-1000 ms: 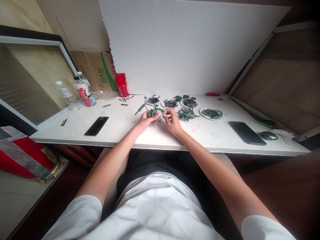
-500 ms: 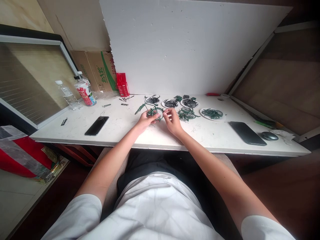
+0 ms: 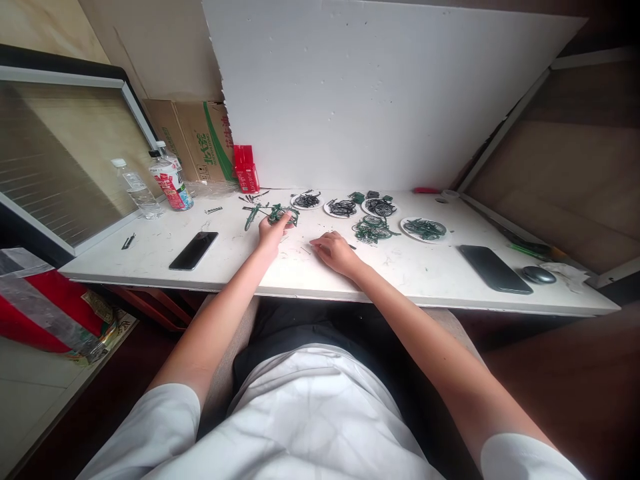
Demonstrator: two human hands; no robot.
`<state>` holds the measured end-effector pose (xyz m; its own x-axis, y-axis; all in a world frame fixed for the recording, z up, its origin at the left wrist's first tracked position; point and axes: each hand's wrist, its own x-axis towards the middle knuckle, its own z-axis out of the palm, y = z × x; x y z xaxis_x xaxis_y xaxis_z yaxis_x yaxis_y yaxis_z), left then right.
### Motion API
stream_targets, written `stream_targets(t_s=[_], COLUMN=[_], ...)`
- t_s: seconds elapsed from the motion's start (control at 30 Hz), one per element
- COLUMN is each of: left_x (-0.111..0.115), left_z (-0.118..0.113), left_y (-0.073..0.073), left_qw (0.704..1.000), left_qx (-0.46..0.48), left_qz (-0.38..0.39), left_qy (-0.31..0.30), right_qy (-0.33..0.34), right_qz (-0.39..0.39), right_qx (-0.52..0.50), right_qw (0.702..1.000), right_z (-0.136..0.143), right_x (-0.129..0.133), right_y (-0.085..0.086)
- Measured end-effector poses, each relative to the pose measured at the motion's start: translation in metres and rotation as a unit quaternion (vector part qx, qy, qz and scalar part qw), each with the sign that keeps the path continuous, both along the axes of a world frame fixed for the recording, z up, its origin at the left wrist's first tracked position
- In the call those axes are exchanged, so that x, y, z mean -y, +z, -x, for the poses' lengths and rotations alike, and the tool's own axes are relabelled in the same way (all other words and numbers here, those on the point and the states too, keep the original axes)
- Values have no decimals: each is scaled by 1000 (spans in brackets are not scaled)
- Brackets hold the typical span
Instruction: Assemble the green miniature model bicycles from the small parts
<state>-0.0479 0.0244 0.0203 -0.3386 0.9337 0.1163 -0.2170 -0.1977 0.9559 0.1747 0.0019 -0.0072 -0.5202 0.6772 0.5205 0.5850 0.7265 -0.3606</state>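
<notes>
A small green model bicycle (image 3: 273, 215) is at the middle of the white table (image 3: 250, 257), left of centre. My left hand (image 3: 273, 231) grips it by its near end. My right hand (image 3: 334, 251) rests on the table to the right, fingers curled down onto a small dark part that I cannot make out. Beyond the hands stand several small white plates with dark and green parts: one (image 3: 307, 201), another (image 3: 341, 208), a third (image 3: 379, 207). A loose heap of green parts (image 3: 373, 229) lies just right of my right hand.
A black phone (image 3: 193, 251) lies at the left, another black phone (image 3: 495, 268) and a mouse (image 3: 539, 274) at the right. Bottles (image 3: 170, 179), a red box (image 3: 245, 169) and a cardboard carton (image 3: 197, 140) stand at the back left. A white foam board (image 3: 380, 93) rises behind.
My left hand has carried the model bicycle away to the left and back. My right hand has let go of it and dropped onto the table.
</notes>
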Motion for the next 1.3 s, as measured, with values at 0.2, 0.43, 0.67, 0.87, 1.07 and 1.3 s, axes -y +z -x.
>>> stream_targets(t_s=[0.2, 0.43, 0.67, 0.87, 1.07, 1.3], left_x=[-12, -19, -19, -16, -14, -15], left_z=[27, 47, 42, 43, 39, 41], left_y=[2, -1, -9, -7, -7, -8], left_qw=[1000, 999, 997, 997, 996, 995], left_qx=[2, 19, -10, -10, -31, -40], left_qz=[11, 17, 35, 32, 30, 32], left_qy=[-10, -31, -63, -74, -79, -88], right_qy=[-9, 0, -9, -16, -19, -20], right_qz=[-2, 0, -2, 14, 28, 19], right_qx=[11, 12, 19, 23, 13, 12], right_qw=[1000, 1000, 1000, 999, 999, 1000], right_z=[-2, -2, -1, -1, -1, 0], right_x=[-2, -2, -1, 0, -1, -2], right_y=[-2, -3, -3, -1, -1, -3])
